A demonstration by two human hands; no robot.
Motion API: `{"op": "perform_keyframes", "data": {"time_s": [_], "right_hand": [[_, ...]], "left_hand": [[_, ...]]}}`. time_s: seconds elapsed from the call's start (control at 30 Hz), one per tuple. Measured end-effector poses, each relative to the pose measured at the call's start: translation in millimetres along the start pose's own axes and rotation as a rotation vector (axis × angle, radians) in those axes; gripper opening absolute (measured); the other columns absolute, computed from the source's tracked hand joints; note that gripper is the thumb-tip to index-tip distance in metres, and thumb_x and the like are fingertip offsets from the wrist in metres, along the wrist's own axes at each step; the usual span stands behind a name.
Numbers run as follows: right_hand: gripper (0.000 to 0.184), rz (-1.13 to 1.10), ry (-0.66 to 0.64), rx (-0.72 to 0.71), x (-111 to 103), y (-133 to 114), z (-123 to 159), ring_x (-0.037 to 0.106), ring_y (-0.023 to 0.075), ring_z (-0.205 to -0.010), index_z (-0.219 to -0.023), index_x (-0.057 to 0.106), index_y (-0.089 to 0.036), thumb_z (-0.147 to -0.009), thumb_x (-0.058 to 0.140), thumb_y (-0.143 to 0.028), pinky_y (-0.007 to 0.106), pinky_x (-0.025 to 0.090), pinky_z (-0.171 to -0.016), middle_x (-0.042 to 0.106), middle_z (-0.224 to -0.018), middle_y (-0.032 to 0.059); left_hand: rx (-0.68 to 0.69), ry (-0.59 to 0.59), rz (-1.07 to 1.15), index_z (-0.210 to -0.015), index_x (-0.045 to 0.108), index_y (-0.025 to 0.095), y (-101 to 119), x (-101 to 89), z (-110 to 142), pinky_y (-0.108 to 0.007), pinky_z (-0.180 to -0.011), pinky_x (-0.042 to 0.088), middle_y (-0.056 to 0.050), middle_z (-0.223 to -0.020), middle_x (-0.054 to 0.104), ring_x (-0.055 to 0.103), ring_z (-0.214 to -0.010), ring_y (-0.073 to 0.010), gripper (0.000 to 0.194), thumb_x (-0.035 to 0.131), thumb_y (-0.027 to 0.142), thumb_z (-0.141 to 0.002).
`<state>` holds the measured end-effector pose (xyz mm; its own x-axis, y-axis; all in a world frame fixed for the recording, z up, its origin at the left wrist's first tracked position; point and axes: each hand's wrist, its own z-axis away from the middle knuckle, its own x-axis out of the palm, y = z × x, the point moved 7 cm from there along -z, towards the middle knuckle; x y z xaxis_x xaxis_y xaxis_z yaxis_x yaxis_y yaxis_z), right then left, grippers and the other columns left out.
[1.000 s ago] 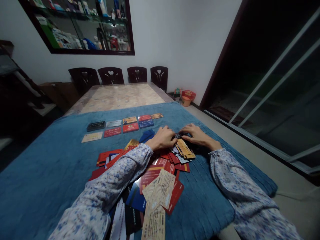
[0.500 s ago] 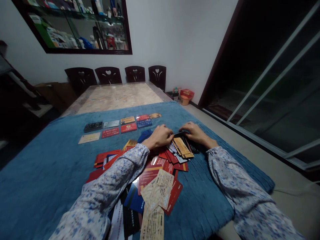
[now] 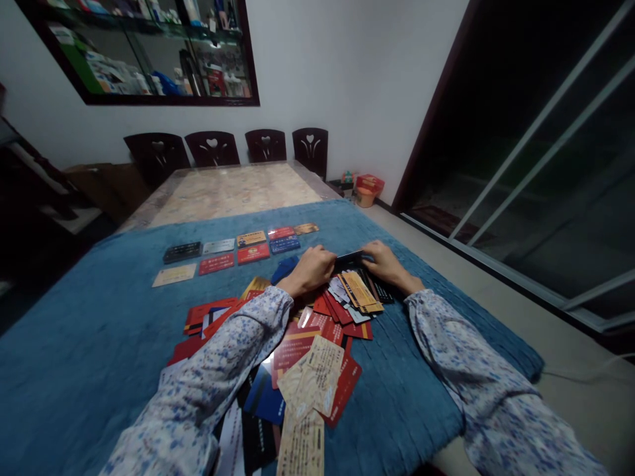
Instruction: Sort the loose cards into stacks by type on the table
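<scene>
A heap of several plastic cards (image 3: 317, 344), mostly red, beige and blue, lies on a blue cloth (image 3: 89, 330). At the heap's far end my left hand (image 3: 311, 270) and my right hand (image 3: 383, 259) pinch the two ends of a dark card (image 3: 350, 259), lifted a little above the heap. Both sets of fingers are closed on it. Further back, several cards (image 3: 233, 248) lie flat in two neat rows.
Beyond the cloth a marble table top (image 3: 233, 188) runs to a row of dark chairs (image 3: 218, 147) at the wall. A glass-fronted cabinet (image 3: 143, 49) hangs above. Red containers (image 3: 367, 188) stand on the floor at the right, beside a sliding glass door (image 3: 546, 165).
Both hands have drawn the dark card up off the heap and a little away from me. The view has shifted slightly.
</scene>
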<state>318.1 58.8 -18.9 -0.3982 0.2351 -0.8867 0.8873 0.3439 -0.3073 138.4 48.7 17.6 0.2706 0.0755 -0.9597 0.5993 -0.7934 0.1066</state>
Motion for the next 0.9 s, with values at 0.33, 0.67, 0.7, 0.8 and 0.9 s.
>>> {"op": "perform_keyframes", "data": {"time_s": [0.33, 0.67, 0.7, 0.8, 0.9], "right_hand": [[0.022, -0.129, 0.112, 0.043, -15.8, -0.2, 0.6, 0.063, 0.0286, -0.102, -0.099, 0.075, -0.021, -0.088, 0.057, -0.026, 0.045, 0.048, -0.095, 0.077, -0.107, 0.0113], [0.017, -0.336, 0.237, 0.065, -29.7, -15.3, 2.7, 0.066, 0.0252, -0.098, -0.096, 0.066, -0.022, -0.091, 0.056, -0.036, 0.040, 0.050, -0.092, 0.074, -0.103, 0.0086], [0.017, -0.350, 0.259, 0.049, -30.7, -17.0, 2.7, 0.066, 0.0249, -0.096, -0.095, 0.065, -0.022, -0.091, 0.056, -0.036, 0.040, 0.051, -0.091, 0.074, -0.101, 0.0082], [0.016, -0.346, 0.333, -0.008, -33.8, -20.5, 2.1, 0.066, 0.0246, -0.090, -0.094, 0.064, -0.023, -0.093, 0.056, -0.037, 0.038, 0.052, -0.085, 0.074, -0.094, 0.0068], [0.015, -0.227, 0.400, -0.077, -37.6, -25.7, 2.1, 0.065, 0.0259, -0.090, -0.097, 0.067, -0.023, -0.096, 0.055, -0.032, 0.039, 0.050, -0.083, 0.074, -0.094, 0.0081]], "left_hand": [[-0.053, 0.102, 0.139, -0.082, 0.070, 0.017, -10.1, 0.0, 1.4, -0.036, -0.086, 0.052, -0.008, -0.086, 0.071, 0.059, -0.093, -0.0228, 0.025, 0.049, 0.014, -0.095], [-0.060, 0.089, 0.115, -0.091, 0.075, 0.017, -15.1, 9.7, -0.1, -0.040, -0.091, 0.053, -0.009, -0.093, 0.075, 0.060, -0.096, -0.0248, 0.025, 0.051, 0.014, -0.096], [-0.060, 0.091, 0.111, -0.091, 0.076, 0.017, -15.5, 10.2, -0.1, -0.040, -0.091, 0.054, -0.009, -0.093, 0.075, 0.061, -0.096, -0.0248, 0.025, 0.051, 0.014, -0.096], [-0.075, 0.110, 0.111, -0.095, 0.076, 0.017, -18.0, 10.6, 0.4, -0.040, -0.091, 0.054, -0.010, -0.095, 0.075, 0.061, -0.098, -0.0254, 0.023, 0.053, 0.014, -0.096], [-0.092, 0.155, 0.132, -0.104, 0.076, 0.016, -20.8, 9.4, 1.0, -0.041, -0.094, 0.053, -0.010, -0.100, 0.075, 0.061, -0.102, -0.0262, 0.022, 0.056, 0.015, -0.095]]}}
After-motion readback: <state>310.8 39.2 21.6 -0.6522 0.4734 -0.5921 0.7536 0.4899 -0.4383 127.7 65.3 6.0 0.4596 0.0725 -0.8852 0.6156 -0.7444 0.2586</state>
